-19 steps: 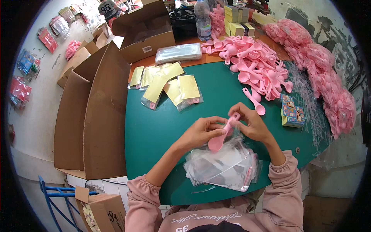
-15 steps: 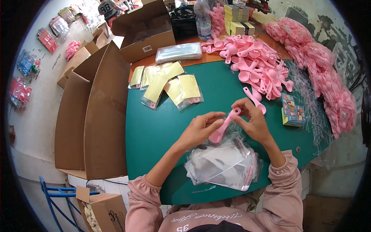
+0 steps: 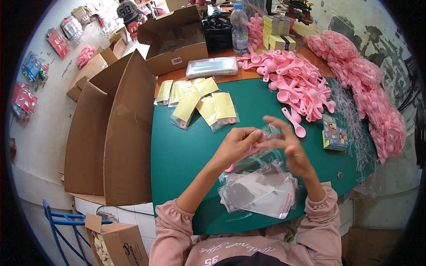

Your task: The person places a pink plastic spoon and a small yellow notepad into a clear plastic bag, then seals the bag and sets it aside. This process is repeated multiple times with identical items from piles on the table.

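My left hand [image 3: 239, 142] is closed, fingers pinched, around a pink plastic spoon [image 3: 230, 168], mostly covered by the fingers. Beside and below it is a clear plastic bag [image 3: 266, 158]; whether the spoon lies inside it I cannot tell. Just to the right, my right hand [image 3: 293, 148] has its fingers spread, slightly blurred, close to the bag's upper part. Under both hands lies a loose stack of clear plastic bags [image 3: 259, 190] on the green table mat [image 3: 191, 155]. A single pink spoon [image 3: 294, 123] rests beyond my right hand.
A heap of pink spoons [image 3: 297, 80] covers the far right, beside bagged spoons [image 3: 359, 80]. Packed bags with yellow cards [image 3: 206, 108] lie far left. A small card stack [image 3: 335, 133] sits right; large cardboard boxes [image 3: 128, 133] stand left. A water bottle [image 3: 239, 29] stands behind.
The spoon, held by both hands before, is now in my left hand, lower and with clear plastic around it. My right hand has let go and spread its fingers. The view has shifted slightly.
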